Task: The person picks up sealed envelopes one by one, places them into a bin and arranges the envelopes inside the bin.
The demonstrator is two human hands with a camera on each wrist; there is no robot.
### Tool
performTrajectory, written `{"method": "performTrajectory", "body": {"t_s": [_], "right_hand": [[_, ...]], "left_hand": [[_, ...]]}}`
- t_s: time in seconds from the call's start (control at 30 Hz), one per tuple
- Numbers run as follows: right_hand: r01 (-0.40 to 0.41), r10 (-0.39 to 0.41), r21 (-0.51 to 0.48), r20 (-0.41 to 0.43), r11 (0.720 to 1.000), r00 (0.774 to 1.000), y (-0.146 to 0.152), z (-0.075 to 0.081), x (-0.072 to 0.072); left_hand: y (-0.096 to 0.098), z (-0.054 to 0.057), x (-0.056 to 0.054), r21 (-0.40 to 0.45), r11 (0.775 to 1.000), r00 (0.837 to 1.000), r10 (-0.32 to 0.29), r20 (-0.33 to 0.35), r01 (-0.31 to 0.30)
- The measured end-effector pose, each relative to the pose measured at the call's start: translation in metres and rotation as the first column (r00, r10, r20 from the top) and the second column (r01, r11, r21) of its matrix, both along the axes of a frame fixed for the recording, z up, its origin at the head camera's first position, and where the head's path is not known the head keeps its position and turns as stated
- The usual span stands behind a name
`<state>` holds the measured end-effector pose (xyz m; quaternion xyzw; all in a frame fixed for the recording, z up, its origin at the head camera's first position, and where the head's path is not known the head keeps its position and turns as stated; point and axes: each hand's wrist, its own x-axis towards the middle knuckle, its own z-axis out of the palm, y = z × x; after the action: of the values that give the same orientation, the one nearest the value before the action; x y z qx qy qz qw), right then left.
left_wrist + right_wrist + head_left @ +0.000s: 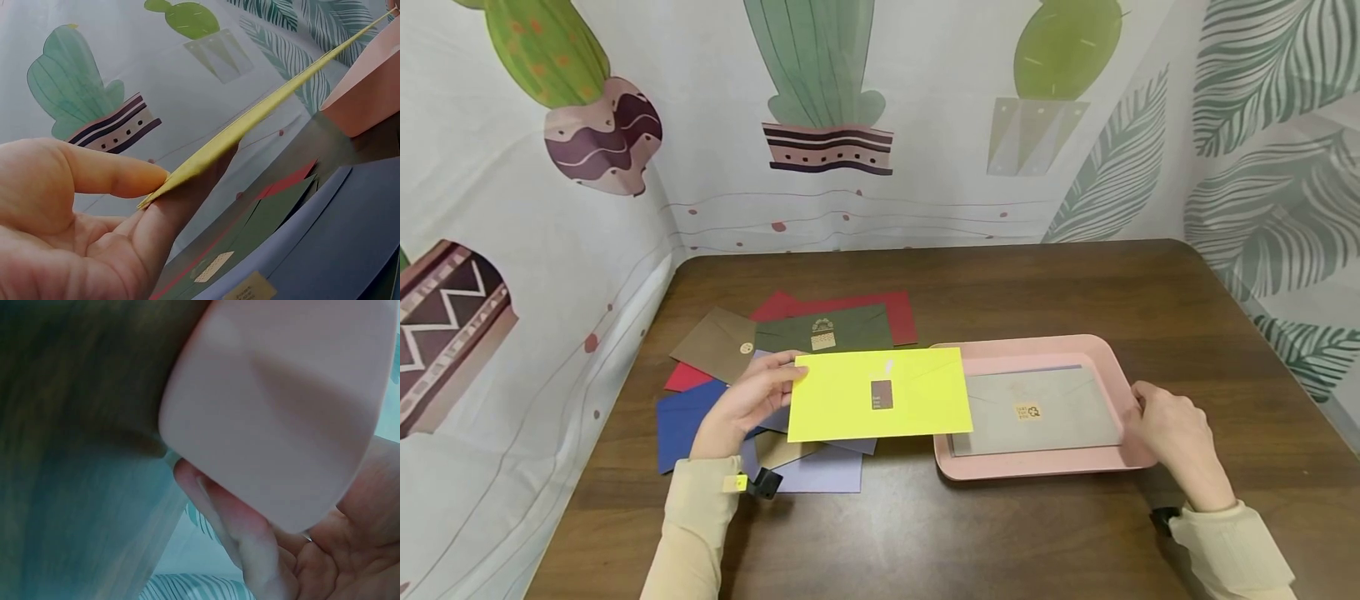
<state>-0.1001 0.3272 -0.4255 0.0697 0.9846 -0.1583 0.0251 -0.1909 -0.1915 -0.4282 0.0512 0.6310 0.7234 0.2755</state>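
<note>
A person's left hand (748, 408) pinches a bright yellow rectangular paper envelope (842, 396) at its 9 o'clock end, thumb on top and fingers beneath, as the right hand (1176, 429) grips the 3 o'clock end of a shallow pink tray with rounded corners (1045, 465) on a dark wood-grain worktop (925, 542). The yellow envelope's 3 o'clock end appears over the tray's 9 o'clock rim; the gap beneath cannot be told.

Held by one end alone, the sheet could droop or twist, and a low approach might catch that rim and crease the paper. A tug from the right hand could slide the tray out of line or disturb the flat grey paper envelope with a gold label (1060, 417) inside.

At the tray's 9 to 11 o'clock, a deep blue paper envelope (681, 425) and a dark green paper envelope (861, 327) lie in a loose, overlapping pile; a dragging cream fabric sleeve (696, 508) could scatter it.
</note>
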Motion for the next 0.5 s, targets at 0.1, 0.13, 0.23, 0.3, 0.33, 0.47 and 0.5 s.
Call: {"method": "performTrajectory", "body": {"t_s": [0.1,0.13,0.23,0.3,0.33,0.47,0.5], "right_hand": [[0.005,-0.005,0.0,0.0,1.0,1.0,0.0,0.0,0.0],[0.007,-0.007,-0.001,0.002,1.0,1.0,0.0,0.0,0.0],[0.009,-0.009,0.0,0.002,1.0,1.0,-0.001,0.0,0.0],[0.01,-0.01,-0.001,0.006,1.0,1.0,-0.001,0.0,0.0],[0.01,-0.01,0.0,0.006,1.0,1.0,-0.001,0.001,0.0],[0.01,-0.01,0.001,0.004,1.0,1.0,-0.002,0.001,0.001],[0.011,-0.011,0.001,0.003,1.0,1.0,-0.002,0.001,0.0]], "left_hand": [[0.004,0.001,0.0,0.012,1.0,1.0,-0.005,-0.009,0.005],[0.006,0.001,0.0,0.018,1.0,1.0,-0.01,-0.012,0.01],[0.011,0.002,0.0,0.033,0.999,1.0,-0.021,-0.019,0.021],[0.014,0.002,0.0,0.041,0.999,0.999,-0.024,-0.021,0.025],[0.016,0.001,0.0,0.044,0.999,1.0,-0.022,-0.016,0.023],[0.022,-0.001,-0.002,0.052,0.998,1.0,-0.023,-0.001,0.023],[0.023,-0.002,-0.002,0.054,0.998,1.0,-0.024,0.003,0.024]]}}
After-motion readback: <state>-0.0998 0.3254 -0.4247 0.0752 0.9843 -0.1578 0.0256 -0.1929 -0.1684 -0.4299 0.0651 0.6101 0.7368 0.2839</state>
